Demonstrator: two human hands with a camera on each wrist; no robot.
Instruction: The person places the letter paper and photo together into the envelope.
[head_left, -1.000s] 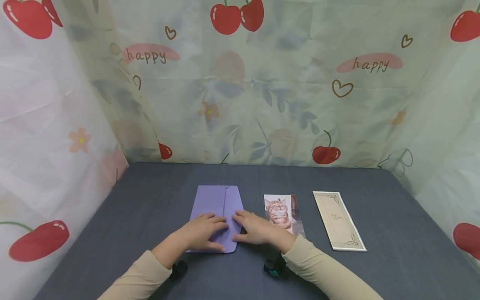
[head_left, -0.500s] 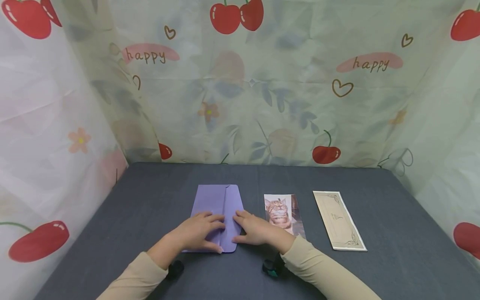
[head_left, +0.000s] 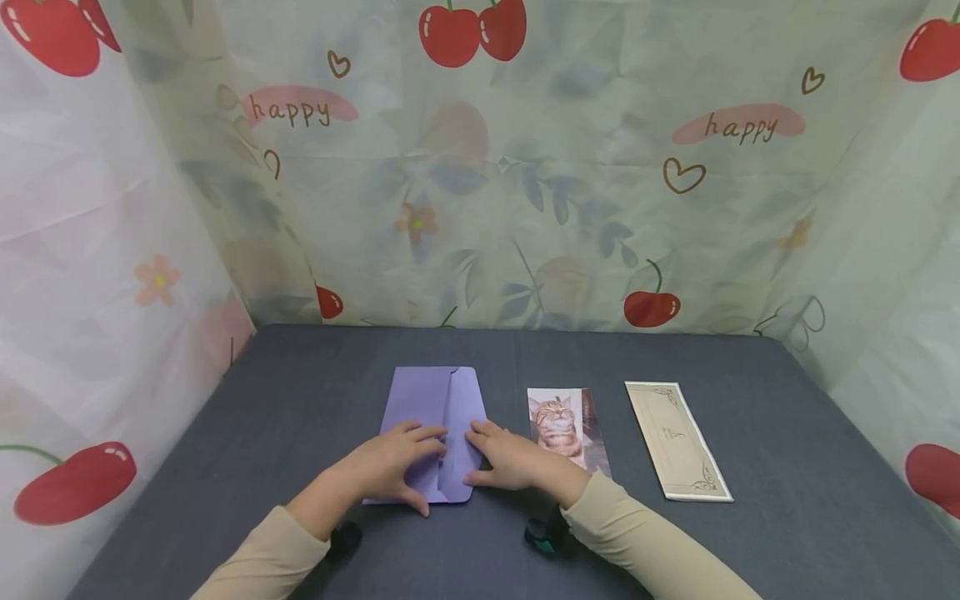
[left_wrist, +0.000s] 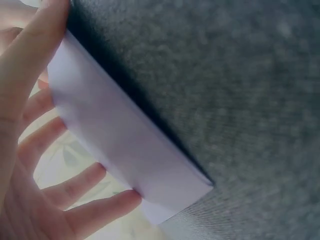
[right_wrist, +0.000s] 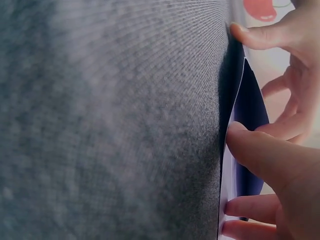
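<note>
A purple envelope (head_left: 423, 396) lies on the dark cloth, its flap (head_left: 463, 392) spread out to the right. My left hand (head_left: 386, 467) rests over the envelope's body, fingers reaching to the edge of the mouth and thumb at the near side. In the left wrist view, its fingertips touch the pale paper (left_wrist: 125, 135). My right hand (head_left: 517, 462) holds down the flap with spread fingers; its thumb (right_wrist: 255, 152) presses the paper in the right wrist view. There, the envelope's dark mouth (right_wrist: 252, 100) gapes between the two layers.
A cat photo card (head_left: 558, 425) lies right of the envelope, partly under my right forearm. Farther right is a long cream card (head_left: 675, 442) with ornate corners. A patterned curtain (head_left: 510, 208) hangs behind the table (head_left: 795, 458) and at both sides.
My left hand has slid slightly left, its thumb now past the near edge. The gap along the envelope's mouth has widened. My right hand stays where it was.
</note>
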